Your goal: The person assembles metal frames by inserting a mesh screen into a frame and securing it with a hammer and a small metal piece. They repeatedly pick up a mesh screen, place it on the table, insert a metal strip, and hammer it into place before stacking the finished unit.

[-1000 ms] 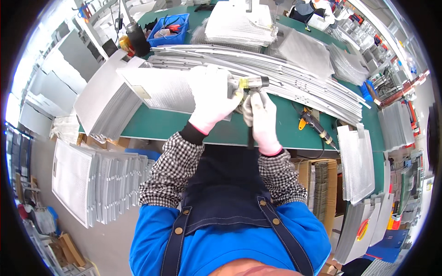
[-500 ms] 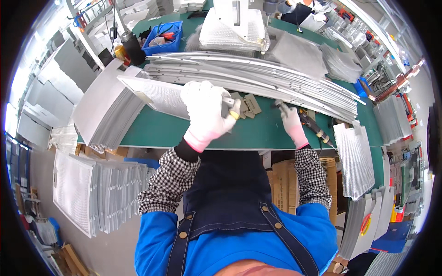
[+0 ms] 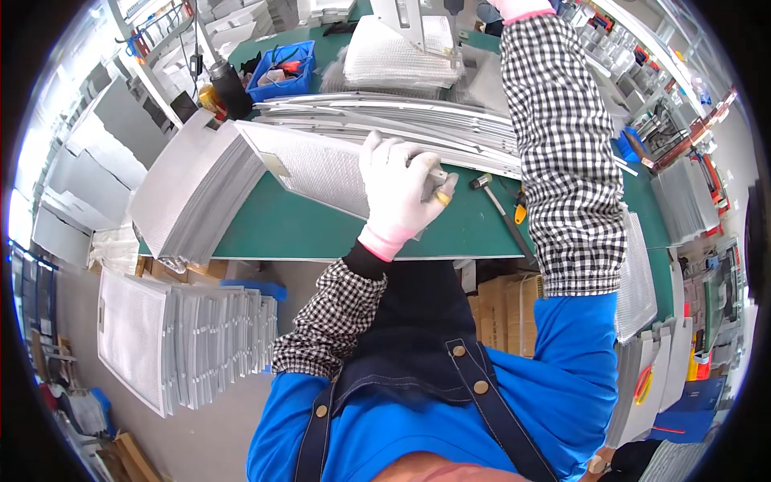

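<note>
My left hand, in a white glove, is closed around the right end of a framed mesh panel, which is held tilted above the green table. A small metal piece shows at the fingers, partly hidden. My right arm reaches far forward across the table. Only the wrist and part of the glove of my right hand show at the top edge, so its fingers are out of sight. A hammer lies on the table between my arms. Beside it, a yellow-and-black tool is partly covered by my right sleeve.
Long metal strips lie across the table. A stack of panels stands at the left, with more panels below it. Behind are a blue bin, a dark bottle and a mesh stack.
My right hand has left the hammer on the table and stretched forward to the top edge. My left hand has shifted right with the panel, and the small grey pieces are no longer visible.
</note>
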A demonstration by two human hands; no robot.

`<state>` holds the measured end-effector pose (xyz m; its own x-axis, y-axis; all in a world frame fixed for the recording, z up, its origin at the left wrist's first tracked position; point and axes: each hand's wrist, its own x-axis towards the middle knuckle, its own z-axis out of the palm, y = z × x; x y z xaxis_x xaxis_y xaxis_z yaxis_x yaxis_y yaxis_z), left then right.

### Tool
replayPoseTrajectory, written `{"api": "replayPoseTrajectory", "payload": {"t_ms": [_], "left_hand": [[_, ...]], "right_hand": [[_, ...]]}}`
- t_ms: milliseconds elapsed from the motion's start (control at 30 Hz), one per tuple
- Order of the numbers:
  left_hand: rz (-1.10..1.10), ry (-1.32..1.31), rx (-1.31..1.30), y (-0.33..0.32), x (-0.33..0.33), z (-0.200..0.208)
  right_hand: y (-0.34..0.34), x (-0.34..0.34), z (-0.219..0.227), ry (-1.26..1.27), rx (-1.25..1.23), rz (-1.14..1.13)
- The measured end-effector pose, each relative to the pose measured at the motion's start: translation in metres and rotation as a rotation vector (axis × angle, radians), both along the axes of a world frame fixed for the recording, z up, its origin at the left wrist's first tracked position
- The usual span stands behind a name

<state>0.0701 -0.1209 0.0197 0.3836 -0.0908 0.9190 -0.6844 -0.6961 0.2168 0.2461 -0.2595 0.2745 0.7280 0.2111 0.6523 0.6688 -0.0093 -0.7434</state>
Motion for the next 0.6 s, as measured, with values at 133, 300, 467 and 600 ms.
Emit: {"api": "replayPoseTrajectory", "payload": {"t_ms": [133, 300, 467, 600], "left_hand": [[0.078, 0.062, -0.009, -0.005, -0.003, 0.007], [0.075, 0.032, -0.017, -0.01, 0.004, 0.01], [0.021, 0.018, -0.077, -0.01, 0.016, -0.009], [-0.023, 0.124, -0.112, -0.017, 0.019, -0.018]], "right_hand": [[0.01, -0.062, -0.009, -0.09, 0.177, 0.084], [0.008, -0.128, -0.016, -0.095, 0.34, 0.21], [0.022, -0.122, -0.031, -0.417, 0.341, 0.194], [0.021, -0.137, -0.03, -0.453, 0.308, 0.214]]}}
